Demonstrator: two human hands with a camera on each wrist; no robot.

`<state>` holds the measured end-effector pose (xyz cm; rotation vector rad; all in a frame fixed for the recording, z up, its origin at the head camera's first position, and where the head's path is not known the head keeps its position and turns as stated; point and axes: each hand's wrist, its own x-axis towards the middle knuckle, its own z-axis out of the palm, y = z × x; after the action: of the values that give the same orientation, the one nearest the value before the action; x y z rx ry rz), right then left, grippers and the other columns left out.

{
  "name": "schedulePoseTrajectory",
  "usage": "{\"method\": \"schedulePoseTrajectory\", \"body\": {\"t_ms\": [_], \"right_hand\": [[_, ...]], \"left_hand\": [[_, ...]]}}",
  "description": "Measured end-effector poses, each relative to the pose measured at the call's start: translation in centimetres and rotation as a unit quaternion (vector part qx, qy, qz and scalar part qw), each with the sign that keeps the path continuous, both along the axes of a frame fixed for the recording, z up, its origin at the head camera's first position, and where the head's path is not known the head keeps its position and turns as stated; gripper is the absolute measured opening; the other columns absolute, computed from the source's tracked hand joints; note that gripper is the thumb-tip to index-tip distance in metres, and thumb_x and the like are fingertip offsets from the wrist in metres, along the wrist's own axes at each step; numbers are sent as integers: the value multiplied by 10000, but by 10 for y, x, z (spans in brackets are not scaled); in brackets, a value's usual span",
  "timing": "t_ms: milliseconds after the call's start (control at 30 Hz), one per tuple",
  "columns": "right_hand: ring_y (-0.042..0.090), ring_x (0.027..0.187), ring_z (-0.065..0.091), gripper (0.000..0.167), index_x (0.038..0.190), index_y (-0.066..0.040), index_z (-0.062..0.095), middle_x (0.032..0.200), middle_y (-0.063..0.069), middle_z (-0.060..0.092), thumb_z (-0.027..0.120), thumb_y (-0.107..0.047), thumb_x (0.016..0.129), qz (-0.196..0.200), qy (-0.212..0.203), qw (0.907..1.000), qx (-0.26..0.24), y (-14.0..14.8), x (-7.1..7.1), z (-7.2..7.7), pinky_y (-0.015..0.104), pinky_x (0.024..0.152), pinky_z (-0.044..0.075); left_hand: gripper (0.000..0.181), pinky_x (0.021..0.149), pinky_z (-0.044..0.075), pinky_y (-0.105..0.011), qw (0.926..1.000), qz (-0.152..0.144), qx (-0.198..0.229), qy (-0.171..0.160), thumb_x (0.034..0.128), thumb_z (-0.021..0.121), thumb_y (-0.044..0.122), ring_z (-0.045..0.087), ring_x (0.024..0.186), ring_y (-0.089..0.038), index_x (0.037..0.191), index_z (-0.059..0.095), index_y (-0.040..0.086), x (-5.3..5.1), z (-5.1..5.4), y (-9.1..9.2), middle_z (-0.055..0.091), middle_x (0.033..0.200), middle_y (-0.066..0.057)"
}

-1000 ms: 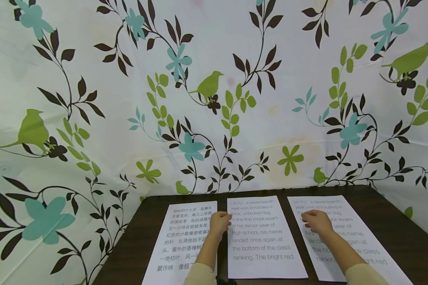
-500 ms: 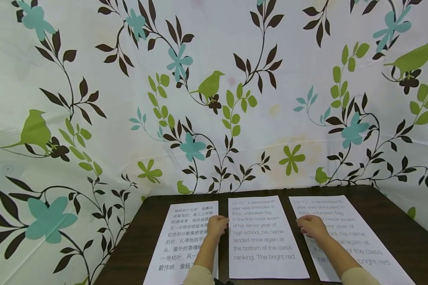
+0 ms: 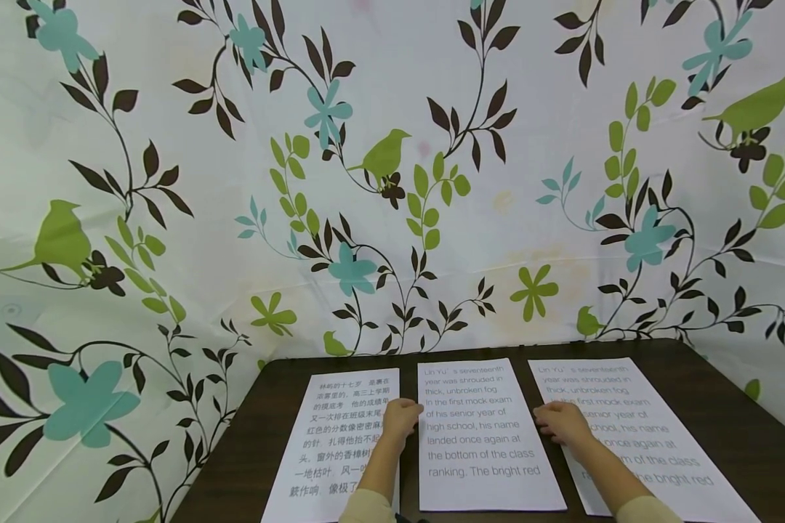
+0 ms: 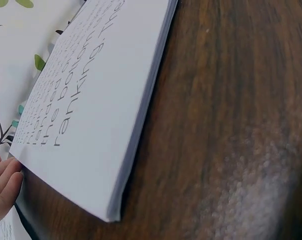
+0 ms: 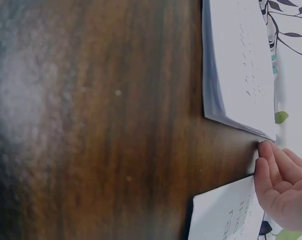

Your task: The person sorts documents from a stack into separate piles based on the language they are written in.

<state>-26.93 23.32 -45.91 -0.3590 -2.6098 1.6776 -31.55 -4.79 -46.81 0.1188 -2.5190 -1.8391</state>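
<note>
Three stacks of white printed paper lie side by side on a dark wooden table. My left hand (image 3: 402,419) is over the right edge of the left stack (image 3: 327,443), which has Chinese text. Its fingertips are at the left edge of the middle stack (image 3: 477,436), and in the left wrist view its straight fingers (image 4: 5,186) touch that side. My right hand (image 3: 564,424) overlaps the left edge of the right stack (image 3: 680,450), its fingertips close to the middle stack's right edge. In the right wrist view its extended fingers (image 5: 276,162) meet the middle stack's edge (image 5: 241,75).
The dark wooden table (image 3: 235,450) ends at the back against a white curtain (image 3: 392,87) printed with leaves, flowers and green birds. Narrow strips of bare wood separate the stacks. Both wrist views show the tabletop in front of the papers.
My right hand has moved left from over the right stack toward the middle stack's edge. My left hand has shifted slightly nearer to me along the middle stack's left edge. The stacks have not visibly moved.
</note>
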Motion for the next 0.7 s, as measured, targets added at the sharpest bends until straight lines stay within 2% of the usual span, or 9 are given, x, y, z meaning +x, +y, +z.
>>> {"method": "schedulePoseTrajectory", "body": {"t_ms": [200,533,700], "right_hand": [[214,680,574,367,990,153,505,801,146,602,532,-164,807,27,29,10000,6,-3,0,-1,339,571,463],[200,655,571,368,984,139,515,786,142,592,523,-184,810,-85,79,9999,34,-7,-2,1,300,532,451],[217,669,570,396,1009,147,504,798,154,590,509,-199,818,-44,28,9998,217,-10,0,7,298,529,447]], "left_hand": [[328,623,473,-352,9999,-84,-54,11,772,569,114,560,773,-274,990,542,-129,-1,1,0,576,856,-149],[279,604,463,-340,9998,-28,-192,17,767,572,125,550,731,-230,953,590,-83,-1,3,0,582,791,-92],[244,654,454,-378,9994,-17,-350,47,778,567,131,545,740,-223,925,608,-59,-1,2,0,578,789,-73]]}}
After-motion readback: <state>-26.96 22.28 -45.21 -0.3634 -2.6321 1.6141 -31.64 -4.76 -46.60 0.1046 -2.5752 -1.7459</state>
